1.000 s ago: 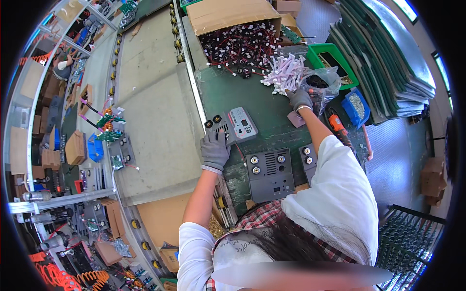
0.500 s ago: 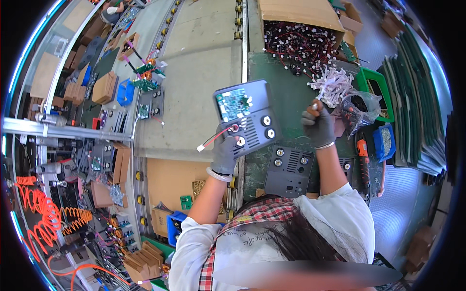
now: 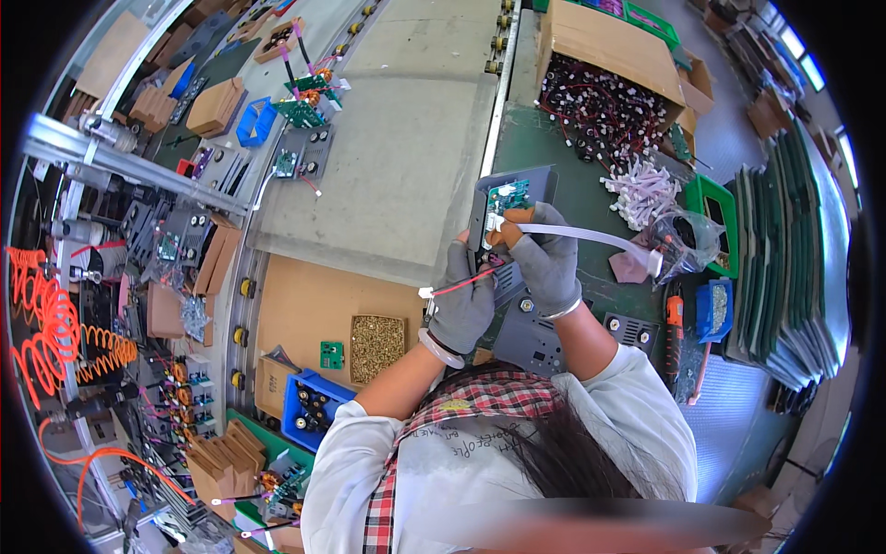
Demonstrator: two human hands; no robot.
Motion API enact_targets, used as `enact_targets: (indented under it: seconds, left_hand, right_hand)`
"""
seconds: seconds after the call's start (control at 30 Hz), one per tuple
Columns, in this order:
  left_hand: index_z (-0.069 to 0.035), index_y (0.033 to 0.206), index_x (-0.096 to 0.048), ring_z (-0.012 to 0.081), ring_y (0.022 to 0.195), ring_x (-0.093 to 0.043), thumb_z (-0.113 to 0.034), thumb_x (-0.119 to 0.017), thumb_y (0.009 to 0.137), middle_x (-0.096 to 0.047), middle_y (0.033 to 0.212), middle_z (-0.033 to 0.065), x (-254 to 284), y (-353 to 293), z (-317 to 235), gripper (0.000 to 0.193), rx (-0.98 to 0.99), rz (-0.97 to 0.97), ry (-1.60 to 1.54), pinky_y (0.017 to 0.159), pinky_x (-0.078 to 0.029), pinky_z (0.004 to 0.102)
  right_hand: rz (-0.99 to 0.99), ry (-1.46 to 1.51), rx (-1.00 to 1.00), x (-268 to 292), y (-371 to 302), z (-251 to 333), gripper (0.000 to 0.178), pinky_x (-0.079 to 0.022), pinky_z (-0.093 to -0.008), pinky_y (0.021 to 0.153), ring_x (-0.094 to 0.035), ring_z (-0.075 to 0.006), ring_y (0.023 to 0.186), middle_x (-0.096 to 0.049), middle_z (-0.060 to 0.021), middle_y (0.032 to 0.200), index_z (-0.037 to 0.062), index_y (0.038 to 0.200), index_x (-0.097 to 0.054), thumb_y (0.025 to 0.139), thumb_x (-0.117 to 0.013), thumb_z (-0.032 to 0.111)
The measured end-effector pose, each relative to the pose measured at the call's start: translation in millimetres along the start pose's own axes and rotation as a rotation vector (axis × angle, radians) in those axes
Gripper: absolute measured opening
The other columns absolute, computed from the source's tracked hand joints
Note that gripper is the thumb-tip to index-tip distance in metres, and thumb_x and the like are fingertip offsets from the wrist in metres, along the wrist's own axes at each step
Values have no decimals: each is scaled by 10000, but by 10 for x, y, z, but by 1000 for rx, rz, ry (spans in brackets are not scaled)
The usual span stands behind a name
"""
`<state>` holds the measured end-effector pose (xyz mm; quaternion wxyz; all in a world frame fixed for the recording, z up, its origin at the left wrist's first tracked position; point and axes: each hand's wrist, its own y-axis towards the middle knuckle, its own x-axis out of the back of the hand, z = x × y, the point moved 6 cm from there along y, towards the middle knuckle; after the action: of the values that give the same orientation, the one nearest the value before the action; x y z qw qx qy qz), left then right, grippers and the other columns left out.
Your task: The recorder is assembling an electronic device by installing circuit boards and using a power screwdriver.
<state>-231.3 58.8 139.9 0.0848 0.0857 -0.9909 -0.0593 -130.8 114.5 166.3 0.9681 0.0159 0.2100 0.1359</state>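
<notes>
My gloved left hand (image 3: 464, 303) grips the lower left side of a dark grey metal panel (image 3: 479, 217), which is tilted up on edge. A green circuit board (image 3: 515, 193) is mounted on the panel. Between the gloved fingers of my right hand (image 3: 551, 275) is the end of a white flat cable (image 3: 588, 234), its white connector held against or right at the board. The cable's other end hangs free to the right. A red lead (image 3: 461, 283) with a white plug sticks out beside my left hand. My fingers partly hide the connector.
Below my hands lies another grey panel (image 3: 528, 340), with a further panel (image 3: 631, 330) to its right. Beyond are a white cable pile (image 3: 643, 192), a carton (image 3: 609, 42) of wired parts and a green bin (image 3: 694, 196). An orange-handled tool (image 3: 675, 319) lies near a blue bin (image 3: 703, 314).
My right hand has come left from beside the white cable pile to the board, bringing a white flat cable. The panel in my left hand has tipped up more on edge. The view has shifted.
</notes>
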Motion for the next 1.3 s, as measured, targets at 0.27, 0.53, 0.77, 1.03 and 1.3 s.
enact_targets:
  seconds: [0.27, 0.53, 0.77, 1.03, 1.3]
  left_hand:
    - [-18, 1208, -308, 307, 788, -558, -21, -395, 810, -518, 913, 185, 43, -76, -136, 408, -61, -71, 115, 679, -440, 358]
    - [-46, 1200, -340, 348, 841, -552, -27, -405, 797, -515, 949, 218, 90, -120, -247, 408, -177, -97, 79, 685, -444, 381]
    - [-40, 1232, -253, 377, 727, -560, -71, -496, 755, -521, 897, 222, 13, -238, -157, 537, -188, -101, 225, 570, -436, 430]
    - [-32, 1223, -231, 396, 655, -542, -97, -507, 753, -525, 832, 220, -59, -207, 230, 549, -109, -103, 251, 540, -432, 441]
    - [-43, 1129, -344, 391, 765, -545, -54, -509, 741, -522, 945, 188, 223, -47, 11, 421, -185, -197, 390, 591, -445, 415]
  right_hand:
    - [-69, -20, 52, -38, -57, 6, 89, -449, -234, 587, -550, -105, 642, -567, -50, 729, -2, 845, -528, 760, -548, 11]
    - [-70, -51, 132, -81, -92, 19, 72, -424, -215, 548, -525, -89, 601, -548, -31, 695, 14, 824, -519, 769, -565, 24]
    - [-40, -148, 62, -101, -99, 29, 52, -428, -218, 550, -511, -80, 575, -542, -30, 652, -7, 806, -524, 755, -517, -1]
    - [22, -259, -18, -100, 70, -161, 14, -374, -193, 473, -468, -72, 502, -527, -32, 614, 19, 751, -517, 751, -518, 33]
    - [10, 61, -315, 54, 67, -437, 159, -360, -209, 422, -467, -103, 498, -555, -53, 667, 73, 844, -482, 775, -593, 164]
